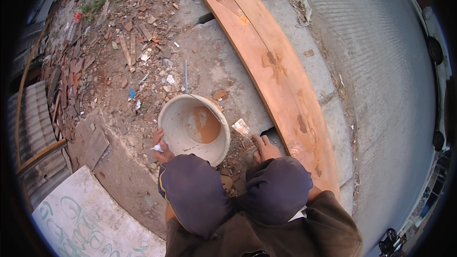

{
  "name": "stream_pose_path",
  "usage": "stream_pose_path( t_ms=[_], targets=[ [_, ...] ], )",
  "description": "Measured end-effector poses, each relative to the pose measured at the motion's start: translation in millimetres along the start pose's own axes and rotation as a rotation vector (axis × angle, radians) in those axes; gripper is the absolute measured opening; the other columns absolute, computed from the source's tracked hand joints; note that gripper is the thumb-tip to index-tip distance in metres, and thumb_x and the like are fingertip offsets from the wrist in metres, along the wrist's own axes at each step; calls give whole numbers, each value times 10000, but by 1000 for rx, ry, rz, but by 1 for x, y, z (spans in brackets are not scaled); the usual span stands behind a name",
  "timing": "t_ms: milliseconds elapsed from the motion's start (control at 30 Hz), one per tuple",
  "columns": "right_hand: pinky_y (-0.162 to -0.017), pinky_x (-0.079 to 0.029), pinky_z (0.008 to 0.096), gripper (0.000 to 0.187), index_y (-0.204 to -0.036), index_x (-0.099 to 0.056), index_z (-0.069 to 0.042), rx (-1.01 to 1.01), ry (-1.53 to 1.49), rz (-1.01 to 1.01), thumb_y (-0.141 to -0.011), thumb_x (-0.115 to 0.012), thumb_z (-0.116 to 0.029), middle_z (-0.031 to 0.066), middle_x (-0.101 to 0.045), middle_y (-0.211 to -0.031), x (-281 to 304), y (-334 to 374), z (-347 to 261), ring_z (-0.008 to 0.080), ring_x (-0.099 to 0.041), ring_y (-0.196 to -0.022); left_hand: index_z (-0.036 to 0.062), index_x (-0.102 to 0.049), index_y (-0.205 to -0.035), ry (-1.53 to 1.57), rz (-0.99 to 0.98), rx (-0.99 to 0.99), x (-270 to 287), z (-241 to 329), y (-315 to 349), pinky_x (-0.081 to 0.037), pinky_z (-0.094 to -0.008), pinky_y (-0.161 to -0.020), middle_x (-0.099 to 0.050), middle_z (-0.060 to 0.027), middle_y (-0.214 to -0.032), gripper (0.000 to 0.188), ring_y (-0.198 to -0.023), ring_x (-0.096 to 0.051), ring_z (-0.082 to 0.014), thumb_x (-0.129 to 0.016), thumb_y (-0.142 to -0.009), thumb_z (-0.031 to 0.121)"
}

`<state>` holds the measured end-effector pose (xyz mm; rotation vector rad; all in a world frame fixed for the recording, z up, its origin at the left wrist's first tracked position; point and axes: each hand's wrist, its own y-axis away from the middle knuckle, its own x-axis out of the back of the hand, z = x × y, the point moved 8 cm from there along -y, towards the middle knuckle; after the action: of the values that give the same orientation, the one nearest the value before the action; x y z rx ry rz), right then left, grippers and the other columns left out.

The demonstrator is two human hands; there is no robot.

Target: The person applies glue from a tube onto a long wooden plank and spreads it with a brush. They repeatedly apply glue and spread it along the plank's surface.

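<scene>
Steadying the bucket (194, 128) rim, my left hand (161, 146) clenches white scrap; right hand (264, 150) grasps a putty knife (242, 127), best kept flat.

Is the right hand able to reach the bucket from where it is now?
Probably yes. The right hand, holding a scraper, is just beside the bucket, with nothing between them.

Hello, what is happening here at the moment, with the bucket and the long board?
A person crouches on the ground outdoors, knees in dark trousers. The left hand rests at the rim of a dirty white bucket holding some brownish paste, with a small white scrap under the fingers. The right hand holds a putty knife between the bucket and a long reddish wooden plank lying on the concrete. Broken bricks and rubble lie to the left.
</scene>
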<state>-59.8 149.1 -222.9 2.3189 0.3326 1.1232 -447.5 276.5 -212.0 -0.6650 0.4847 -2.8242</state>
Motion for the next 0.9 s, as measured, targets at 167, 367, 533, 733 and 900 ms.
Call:
stream_pose_path(
  t_ms=[167,367,533,733,900],
  targets=[
    [-742,-556,491,523,-1483,-475,-163,-124,203,440,-965,-548,-185,219,-637,-1035,94,2,63,404,-686,-874,-16,-632,-1182,3,12,9,-2,-6,3,-363,-483,-1143,-652,-186,-1280,380,-1284,-556,-351,-479,-1068,313],
    [-701,-540,538,473,-1469,-495,-134,-174,224,562,-998,-477,-175,296,-646,-928,136,-64,85,431,-683,-770,-18,-626,-1190,77,-44,-54,-31,-11,-1,-356,-494,-1157,-650,-176,-1287,370,-1276,-564,-349,-471,-1069,296],
    [-712,-526,550,379,-1337,-622,-123,-112,182,500,-978,-519,-187,275,-663,-799,170,-108,63,439,-664,-743,-21,-625,-1189,23,4,3,1,-21,1,-350,-503,-1167,-655,-178,-1275,357,-1277,-563,-349,-471,-1072,278],
    [-695,-526,540,377,-1334,-622,-127,-139,238,570,-978,-516,-192,276,-663,-785,167,-121,64,426,-667,-740,-33,-621,-1185,-21,-41,-16,-7,-6,1,-360,-494,-1153,-659,-183,-1268,348,-1283,-557,-345,-458,-1074,253],
    [-692,-532,540,374,-1326,-624,-123,-29,263,574,-974,-516,-185,271,-661,-758,154,-106,62,424,-668,-725,-32,-623,-1180,-19,-17,3,1,-9,1,-357,-495,-1153,-658,-187,-1268,344,-1280,-558,-343,-460,-1074,251]
  ],
)
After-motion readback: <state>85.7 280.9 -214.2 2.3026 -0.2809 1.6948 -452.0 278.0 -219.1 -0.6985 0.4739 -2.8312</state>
